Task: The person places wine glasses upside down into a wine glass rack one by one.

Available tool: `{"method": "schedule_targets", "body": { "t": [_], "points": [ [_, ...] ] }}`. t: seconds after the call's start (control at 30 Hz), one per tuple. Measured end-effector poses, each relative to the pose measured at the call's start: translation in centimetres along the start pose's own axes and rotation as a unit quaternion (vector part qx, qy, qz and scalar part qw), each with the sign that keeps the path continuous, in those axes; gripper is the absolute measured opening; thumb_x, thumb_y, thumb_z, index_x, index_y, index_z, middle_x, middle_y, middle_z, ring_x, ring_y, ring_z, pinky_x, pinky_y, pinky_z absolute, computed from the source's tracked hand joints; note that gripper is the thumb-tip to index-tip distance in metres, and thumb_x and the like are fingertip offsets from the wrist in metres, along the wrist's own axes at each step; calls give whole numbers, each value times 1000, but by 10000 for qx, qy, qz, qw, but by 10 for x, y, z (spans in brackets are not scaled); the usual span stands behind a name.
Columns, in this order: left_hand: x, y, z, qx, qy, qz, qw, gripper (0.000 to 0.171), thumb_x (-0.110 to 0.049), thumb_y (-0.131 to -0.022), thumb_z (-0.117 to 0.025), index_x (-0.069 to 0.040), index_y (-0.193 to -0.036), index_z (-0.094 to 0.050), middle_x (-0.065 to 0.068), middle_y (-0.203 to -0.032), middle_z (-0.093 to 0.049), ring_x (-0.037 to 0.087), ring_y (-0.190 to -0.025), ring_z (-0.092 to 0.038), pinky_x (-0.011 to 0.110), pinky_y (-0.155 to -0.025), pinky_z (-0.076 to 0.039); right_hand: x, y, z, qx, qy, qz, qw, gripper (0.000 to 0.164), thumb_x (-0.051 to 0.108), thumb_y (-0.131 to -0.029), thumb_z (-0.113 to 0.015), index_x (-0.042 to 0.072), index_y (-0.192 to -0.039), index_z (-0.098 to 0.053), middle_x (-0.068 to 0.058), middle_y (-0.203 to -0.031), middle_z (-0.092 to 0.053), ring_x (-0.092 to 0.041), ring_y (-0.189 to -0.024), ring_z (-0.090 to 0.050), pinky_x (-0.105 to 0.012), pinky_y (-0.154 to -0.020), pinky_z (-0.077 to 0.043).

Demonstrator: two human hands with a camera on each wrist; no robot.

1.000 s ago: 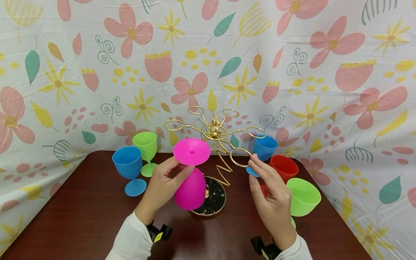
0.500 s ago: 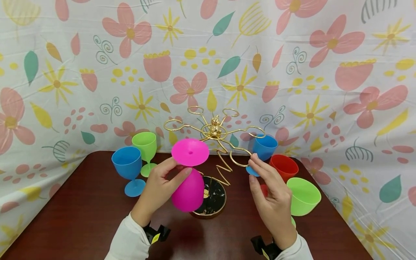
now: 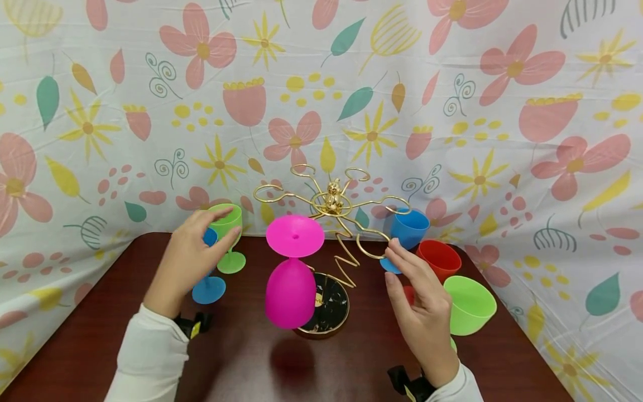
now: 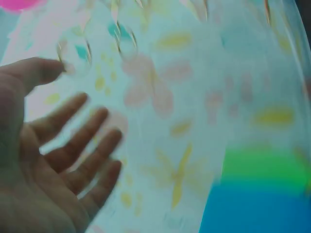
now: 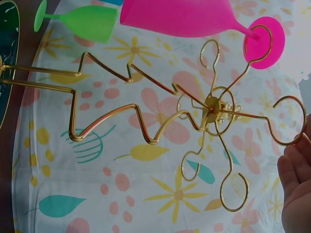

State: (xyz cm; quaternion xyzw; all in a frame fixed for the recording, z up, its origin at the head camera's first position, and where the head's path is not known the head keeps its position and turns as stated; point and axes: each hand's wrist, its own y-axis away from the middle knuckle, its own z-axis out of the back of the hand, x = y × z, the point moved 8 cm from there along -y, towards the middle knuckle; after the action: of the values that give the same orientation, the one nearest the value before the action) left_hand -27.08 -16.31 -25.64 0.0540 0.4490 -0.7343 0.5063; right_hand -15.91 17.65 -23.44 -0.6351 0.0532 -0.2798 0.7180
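Note:
A magenta plastic goblet (image 3: 290,293) hangs upside down from a ring of the gold wire goblet rack (image 3: 346,262), its foot above the ring. My left hand (image 3: 188,257) is away from it, fingers spread and holding nothing. In the head view this hand partly covers a blue goblet (image 3: 208,290) and a green goblet (image 3: 232,262); the left wrist view shows a gap between the hand and the blue goblet (image 4: 257,208). My right hand (image 3: 422,307) holds the rack's front right ring at its edge with its fingertips; the thumb's contact is hard to see.
On the right stand another blue goblet (image 3: 409,228), a red goblet (image 3: 439,259) and a light green goblet (image 3: 469,304), partly behind my right hand. The rack's round black base (image 3: 326,307) rests on the dark brown table (image 3: 241,346). A flowered cloth (image 3: 321,84) hangs behind.
My left hand has let go of the magenta goblet and moved left toward the blue and green goblets. The magenta goblet stays hanging on the rack. My right hand has hardly moved.

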Motion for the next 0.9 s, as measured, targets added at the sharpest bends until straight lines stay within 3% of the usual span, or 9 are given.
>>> {"method": "schedule_targets", "body": {
  "t": [0.07, 0.13, 0.23, 0.4, 0.63, 0.9],
  "points": [
    [14, -3, 5, 195, -778, 304, 9963, 60, -45, -93, -70, -9, -139, -58, 16, -132, -57, 38, -122, -50, 60, -97, -43, -2, 1, 0, 5, 28, -38, 10000, 47, 31, -100, -62, -12, -120, -66, -25, -126, -64, -20, -124, -59, -26, -103, -44],
    [28, -3, 6, 472, -1378, 641, 9873, 72, -53, -90, -70, -5, -142, -54, 23, -132, -53, 45, -120, -47, 66, -95, -41, -4, 2, 0, 9, 55, -69, 10000, 47, 32, -100, -62, -11, -120, -67, -24, -126, -64, -20, -124, -59, -26, -103, -43],
    [44, -3, 5, 758, -1886, 1061, 9734, 84, -60, -85, -71, -2, -142, -51, 28, -132, -49, 50, -118, -45, 69, -92, -40, -5, 2, 0, 19, 89, -96, 9999, 48, 32, -100, -62, -11, -120, -67, -24, -126, -64, -20, -125, -59, -27, -104, -43],
    [61, -6, -1, 997, -2233, 1455, 9587, 88, -63, -82, -72, 0, -139, -52, 33, -133, -45, 55, -117, -42, 71, -89, -39, -3, 1, 0, 3, 55, -62, 10000, 48, 33, -100, -62, -10, -120, -67, -24, -126, -64, -20, -124, -59, -27, -104, -43],
    [81, -1, -11, 1489, -2387, 1807, 9424, 101, -74, -83, -62, 4, -146, -42, 37, -131, -42, 59, -116, -39, 72, -87, -37, -4, 2, -2, 71, 28, -74, 9999, 48, 33, -100, -62, -10, -120, -67, -23, -126, -64, -20, -125, -59, -28, -105, -43],
    [84, -1, -13, 1441, -2602, 1613, 9410, 100, -72, -84, -61, 10, -138, -48, 32, -121, -47, 51, -105, -43, 64, -79, -42, -8, 4, 0, 39, 46, -67, 10000, 48, 33, -100, -62, -10, -121, -67, -23, -127, -64, -21, -125, -59, -28, -105, -42]
  ]
}}
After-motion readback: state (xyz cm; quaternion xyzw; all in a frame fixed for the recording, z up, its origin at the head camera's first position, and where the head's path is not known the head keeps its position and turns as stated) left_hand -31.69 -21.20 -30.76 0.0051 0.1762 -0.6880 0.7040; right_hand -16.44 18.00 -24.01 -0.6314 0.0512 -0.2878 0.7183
